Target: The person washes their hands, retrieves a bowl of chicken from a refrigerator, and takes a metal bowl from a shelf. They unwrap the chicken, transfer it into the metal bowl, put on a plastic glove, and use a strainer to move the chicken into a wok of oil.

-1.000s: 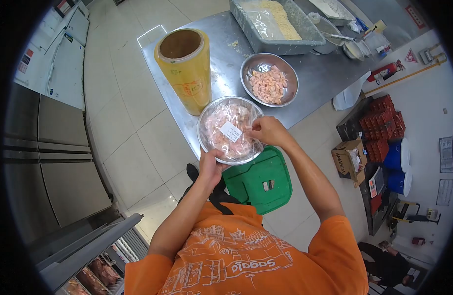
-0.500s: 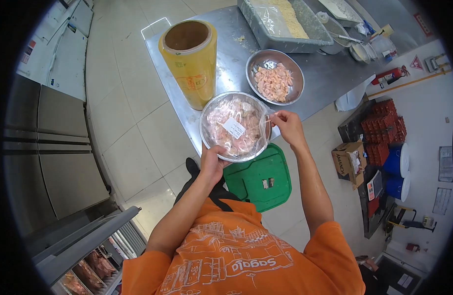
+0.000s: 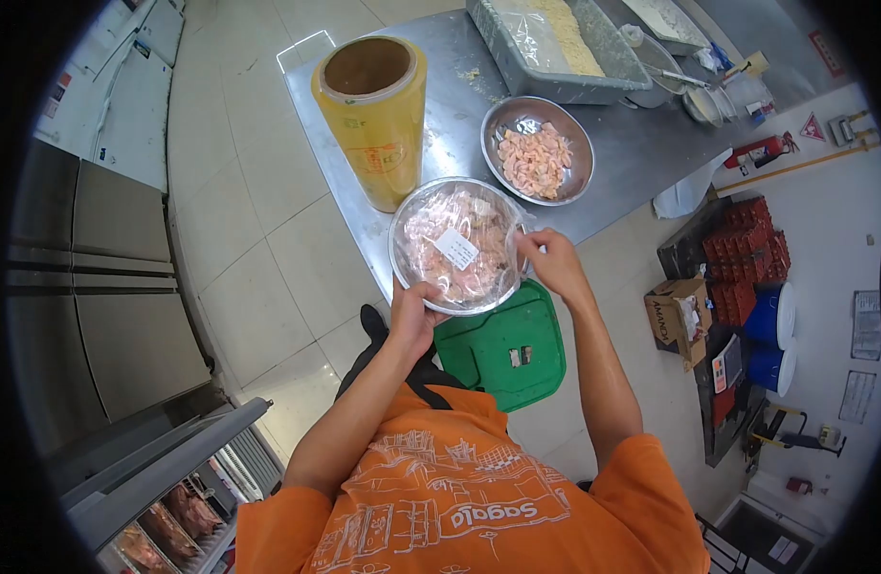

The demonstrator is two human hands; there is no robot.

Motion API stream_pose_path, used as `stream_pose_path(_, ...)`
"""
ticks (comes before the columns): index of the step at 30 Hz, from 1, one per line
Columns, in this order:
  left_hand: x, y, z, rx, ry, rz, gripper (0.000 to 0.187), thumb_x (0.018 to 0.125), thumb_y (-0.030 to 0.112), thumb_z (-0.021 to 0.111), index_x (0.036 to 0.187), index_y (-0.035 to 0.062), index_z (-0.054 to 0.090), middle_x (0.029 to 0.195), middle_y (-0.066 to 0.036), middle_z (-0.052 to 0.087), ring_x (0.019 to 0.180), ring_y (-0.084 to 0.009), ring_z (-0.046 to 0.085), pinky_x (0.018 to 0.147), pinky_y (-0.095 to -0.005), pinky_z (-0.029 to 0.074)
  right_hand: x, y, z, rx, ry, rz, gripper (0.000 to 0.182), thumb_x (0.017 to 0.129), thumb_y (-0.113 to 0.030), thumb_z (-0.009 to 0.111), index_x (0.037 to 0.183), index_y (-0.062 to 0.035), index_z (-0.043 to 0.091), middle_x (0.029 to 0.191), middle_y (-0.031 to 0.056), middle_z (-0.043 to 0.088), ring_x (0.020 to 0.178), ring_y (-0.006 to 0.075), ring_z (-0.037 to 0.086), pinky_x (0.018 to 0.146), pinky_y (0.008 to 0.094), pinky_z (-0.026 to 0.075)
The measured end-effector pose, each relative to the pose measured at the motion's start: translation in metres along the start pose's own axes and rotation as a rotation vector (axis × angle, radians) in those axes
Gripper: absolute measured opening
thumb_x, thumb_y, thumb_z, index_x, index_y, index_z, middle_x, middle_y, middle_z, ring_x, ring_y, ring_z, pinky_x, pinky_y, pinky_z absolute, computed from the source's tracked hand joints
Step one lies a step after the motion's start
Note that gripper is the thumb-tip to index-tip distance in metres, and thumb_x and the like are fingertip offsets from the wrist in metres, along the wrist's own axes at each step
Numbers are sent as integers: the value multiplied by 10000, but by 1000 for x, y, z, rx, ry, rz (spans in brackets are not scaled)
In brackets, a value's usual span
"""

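A metal bowl [image 3: 395,251] of raw meat sits at the table's near edge. Clear plastic wrap [image 3: 493,215] covers it, with a white printed label [image 3: 457,248] on top. My left hand [image 3: 414,313] grips the bowl's near-left rim, thumb on top and the other fingers hidden below. At the bowl's right side, my right hand [image 3: 552,263] pinches a gathered edge of the wrap between thumb and fingers. Just beyond stands a large upright roll of yellowish cling film [image 3: 375,134]. A second metal bowl [image 3: 493,129], uncovered, holds small pieces of raw meat [image 3: 536,161].
A grey tub [image 3: 565,88] with pale crumbs stands far back on the steel table [image 3: 641,143]. Below the near edge is a green lid [image 3: 502,354]. Steel fridges [image 3: 124,277] and an open drawer [image 3: 172,469] are at left; red crates [image 3: 742,249] at right.
My right hand has dropped slightly toward me along the bowl's right edge, still pinching the wrap. My left hand and the bowl have barely moved.
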State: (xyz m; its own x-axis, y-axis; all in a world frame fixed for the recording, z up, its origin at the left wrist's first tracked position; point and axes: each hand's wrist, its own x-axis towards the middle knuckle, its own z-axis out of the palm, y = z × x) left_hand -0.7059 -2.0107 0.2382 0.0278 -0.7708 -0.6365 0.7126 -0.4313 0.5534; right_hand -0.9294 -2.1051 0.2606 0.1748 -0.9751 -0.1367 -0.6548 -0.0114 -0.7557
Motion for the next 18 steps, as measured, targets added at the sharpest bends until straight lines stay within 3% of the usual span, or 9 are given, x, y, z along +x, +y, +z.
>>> stream_pose_path(2,-3,0,3,20,27,23,738,732,-35,453,1419,90,216,1296,-199,446,1065,-372,596,803,-537,583,-4,-7,6,107,-29,107,212,826,-190,649,913,-7,710,706,73,591,680,206,548,687,312,440)
stream_pose_path(5,7,-5,-6,-17,-12,-22,815,722,-50,453,1450,163,156,1348,-188,401,1075,-358,581,766,-491,595,-1,0,14,470,-1,247,203,863,-196,633,895,-6,698,711,25,595,702,156,553,683,274,431)
stream_pose_path(10,5,-2,-6,0,-21,-22,809,723,-43,461,1447,157,160,1340,-189,406,1067,-360,584,759,-488,596,-7,32,1,1082,-157,380,144,923,-174,587,944,-45,647,831,14,646,740,114,596,711,263,458)
stream_pose_path(13,3,-2,-6,4,-9,-25,802,723,-39,463,1443,153,166,1330,-191,411,1065,-364,583,761,-490,595,-11,29,-1,1142,-157,399,168,957,-179,548,1073,-61,578,898,11,651,774,91,602,734,269,464)
stream_pose_path(18,2,-2,-3,2,-4,-14,791,725,-36,465,1438,148,175,1316,-196,417,1069,-372,580,770,-497,592,-19,-10,-9,1036,-165,450,259,954,-179,563,1188,-88,495,910,28,653,672,78,560,624,245,444)
